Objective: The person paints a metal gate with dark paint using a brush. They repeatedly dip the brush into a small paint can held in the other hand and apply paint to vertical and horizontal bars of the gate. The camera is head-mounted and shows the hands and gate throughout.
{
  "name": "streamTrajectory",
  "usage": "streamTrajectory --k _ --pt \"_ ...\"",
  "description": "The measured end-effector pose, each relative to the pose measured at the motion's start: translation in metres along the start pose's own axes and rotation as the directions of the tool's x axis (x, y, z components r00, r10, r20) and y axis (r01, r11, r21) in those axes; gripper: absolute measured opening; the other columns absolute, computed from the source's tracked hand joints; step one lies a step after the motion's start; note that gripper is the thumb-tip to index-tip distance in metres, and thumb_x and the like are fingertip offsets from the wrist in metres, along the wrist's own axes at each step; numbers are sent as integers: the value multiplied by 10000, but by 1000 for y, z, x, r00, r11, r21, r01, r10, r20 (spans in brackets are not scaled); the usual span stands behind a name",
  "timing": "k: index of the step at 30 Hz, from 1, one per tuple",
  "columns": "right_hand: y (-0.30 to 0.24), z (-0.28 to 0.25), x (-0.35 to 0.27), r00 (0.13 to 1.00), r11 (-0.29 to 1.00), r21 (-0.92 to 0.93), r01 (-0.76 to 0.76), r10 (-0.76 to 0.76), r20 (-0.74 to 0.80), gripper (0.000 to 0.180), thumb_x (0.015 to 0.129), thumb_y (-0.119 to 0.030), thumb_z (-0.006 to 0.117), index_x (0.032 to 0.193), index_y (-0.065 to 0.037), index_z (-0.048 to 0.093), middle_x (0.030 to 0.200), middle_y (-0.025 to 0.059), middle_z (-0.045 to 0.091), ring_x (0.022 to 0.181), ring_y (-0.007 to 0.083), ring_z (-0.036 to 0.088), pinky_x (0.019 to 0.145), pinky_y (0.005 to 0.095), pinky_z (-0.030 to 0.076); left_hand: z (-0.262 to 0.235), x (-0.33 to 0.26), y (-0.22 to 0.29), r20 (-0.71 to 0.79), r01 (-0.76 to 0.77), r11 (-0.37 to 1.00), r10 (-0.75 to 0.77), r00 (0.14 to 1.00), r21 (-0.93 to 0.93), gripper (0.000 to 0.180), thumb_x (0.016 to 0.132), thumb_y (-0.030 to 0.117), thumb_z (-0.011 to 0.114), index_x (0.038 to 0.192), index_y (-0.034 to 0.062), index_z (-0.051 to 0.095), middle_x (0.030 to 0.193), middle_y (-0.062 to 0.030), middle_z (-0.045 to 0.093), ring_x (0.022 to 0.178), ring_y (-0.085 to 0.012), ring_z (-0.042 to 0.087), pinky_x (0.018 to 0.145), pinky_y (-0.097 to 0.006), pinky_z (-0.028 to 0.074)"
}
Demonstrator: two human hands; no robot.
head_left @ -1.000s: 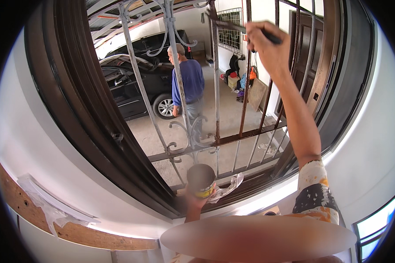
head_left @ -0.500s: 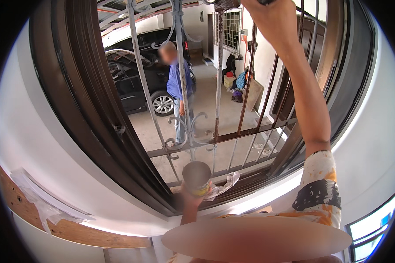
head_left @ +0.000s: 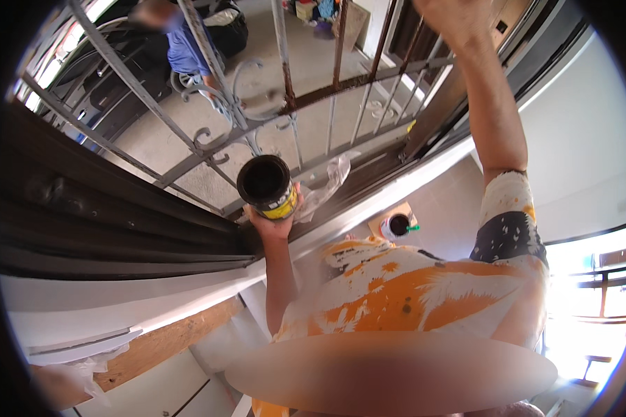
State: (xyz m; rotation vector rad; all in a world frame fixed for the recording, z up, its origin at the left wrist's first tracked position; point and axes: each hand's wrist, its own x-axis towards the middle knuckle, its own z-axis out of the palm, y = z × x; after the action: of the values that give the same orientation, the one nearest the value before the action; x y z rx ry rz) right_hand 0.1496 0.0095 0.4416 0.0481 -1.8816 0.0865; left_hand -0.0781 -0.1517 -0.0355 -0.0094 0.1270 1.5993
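My left hand (head_left: 271, 226) is wrapped round the lower side of a paint can (head_left: 279, 201), dark with a yellow label. The can is tilted so that its dark inside faces up. It is held close to a metal window grille (head_left: 320, 97), whose bars are partly grey and partly dark brown. High at the upper edge, my right hand (head_left: 461, 24) is raised near the grille's right side. Its fingers are curled and mostly cut off by the picture's edge, so what they hold is hidden. Crumpled clear plastic (head_left: 332, 179) lies on the sill beside the can.
Below the sill, a second open can (head_left: 399, 226) with dark contents and a green handle stands on cardboard. Beyond the grille a person in a blue shirt (head_left: 188, 48) stands near a black car (head_left: 132, 83). A dark window frame (head_left: 111, 229) borders the left.
The view has tipped downward and turned, bringing the can's inside, my shirt and the second can into sight. A dark thing seen earlier in my right fist is out of the picture.
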Motion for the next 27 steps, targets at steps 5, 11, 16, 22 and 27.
streamTrajectory --k 5,11,16,22,27 --pt "16 0 -24 992 989 -97 114 -108 59 106 964 -86 696 964 14 732 746 46 682 585 82 589 493 273 460 6 0 -2 -13 -14 1000 14 1000 -23 904 897 769 530 1504 99 533 1448 -216 577 1331 -547 514 1027 -698 477" --pt "0 3 -57 974 979 -77 -187 196 115 115 931 -70 723 884 33 740 711 72 693 552 89 576 482 276 460 5 -1 -1 -33 -44 999 44 998 15 841 940 673 507 1501 46 515 1469 -239 553 1357 -531 490 1052 -687 458" --pt "10 11 -27 1000 996 -89 -11 11 -2 120 963 -63 715 957 46 764 709 60 689 581 76 594 510 268 472 4 -1 -3 21 -44 999 44 999 -4 823 960 648 486 1510 35 500 1446 -261 565 1347 -535 505 1067 -685 451" --pt "12 15 -45 981 917 -354 184 -196 3 139 905 15 749 1037 -24 761 844 39 727 646 108 646 562 259 488 6 -4 -6 -9 -49 997 48 999 -60 820 957 661 462 1509 57 509 1448 -251 568 1351 -548 498 1062 -685 445" --pt "-24 41 -87 950 968 -250 -24 99 295 125 904 31 728 1025 10 746 796 61 709 648 117 653 559 268 503 11 -5 -7 15 -61 997 62 998 -46 839 939 686 450 1510 75 511 1439 -241 577 1311 -534 527 1049 -666 446"
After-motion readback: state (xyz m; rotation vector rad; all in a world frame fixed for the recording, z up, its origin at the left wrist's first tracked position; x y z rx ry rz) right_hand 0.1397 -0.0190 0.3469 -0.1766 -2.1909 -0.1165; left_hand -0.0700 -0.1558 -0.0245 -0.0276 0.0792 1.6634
